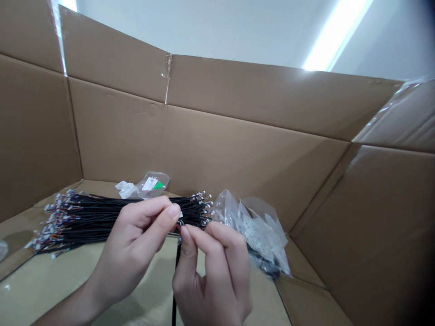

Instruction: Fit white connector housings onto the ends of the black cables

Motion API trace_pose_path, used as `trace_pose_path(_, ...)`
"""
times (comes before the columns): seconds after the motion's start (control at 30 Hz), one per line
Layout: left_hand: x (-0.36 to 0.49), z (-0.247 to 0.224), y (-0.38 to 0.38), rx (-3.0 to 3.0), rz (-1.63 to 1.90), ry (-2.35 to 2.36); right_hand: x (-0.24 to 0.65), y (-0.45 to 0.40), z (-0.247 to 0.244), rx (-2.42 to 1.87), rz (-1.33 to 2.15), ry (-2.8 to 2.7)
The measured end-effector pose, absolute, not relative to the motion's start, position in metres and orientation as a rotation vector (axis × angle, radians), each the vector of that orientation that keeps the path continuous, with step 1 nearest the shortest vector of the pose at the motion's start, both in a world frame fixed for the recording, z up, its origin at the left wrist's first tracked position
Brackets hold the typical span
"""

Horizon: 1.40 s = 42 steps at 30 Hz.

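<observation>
My left hand [136, 244] is closed in a pinch at a small white connector [181, 215], whose tip shows past the thumb. Beside it, my right hand [215, 271] pinches the thin coloured wires [180, 222] just below that connector. From these wires a black cable [174, 308] hangs down between the hands to the bottom of the view. The fingertips partly hide the connector and the wires. Behind my hands lies a thick bundle of black cables [91, 219], with white connectors and coloured wires at both ends.
Tall cardboard walls [244, 154] surround the work surface [74, 276]. At the back stands a clear bag [159, 179] with a white and green label. To the right, a clear plastic bag [261, 231] holds many small white pieces, with something dark under it.
</observation>
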State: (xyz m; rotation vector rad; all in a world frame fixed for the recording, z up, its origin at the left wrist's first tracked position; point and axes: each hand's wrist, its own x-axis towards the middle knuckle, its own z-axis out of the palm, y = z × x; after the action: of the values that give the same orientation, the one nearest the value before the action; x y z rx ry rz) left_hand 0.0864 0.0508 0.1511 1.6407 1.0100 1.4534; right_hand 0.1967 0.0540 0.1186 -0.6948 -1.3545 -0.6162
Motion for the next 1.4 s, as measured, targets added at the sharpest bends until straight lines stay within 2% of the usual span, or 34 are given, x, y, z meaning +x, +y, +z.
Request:
trace_pose_path(0.63, 0.087, 0.157, 0.047, 1.726, 1.417, 1.034, 0.197, 0.056, 0.117, -0.71, -0.653, -1.328)
trace_pose_path(1.13, 0.078, 0.151, 0.057, 1.595, 1.172, 0.811, 0.2, 0.056, 0.12, -0.686, -0.557, -1.392)
trace_pose_path(1.27, 0.079, 0.149, 0.059, 1.557, 1.198, 0.766, 0.204, 0.055, 0.122, -0.712, -0.439, -1.462)
trace_pose_path(1.4, 0.079, 0.146, 0.062, 1.507, 1.239, 0.743, 0.208, 0.054, 0.125, -0.704, -0.149, -1.474)
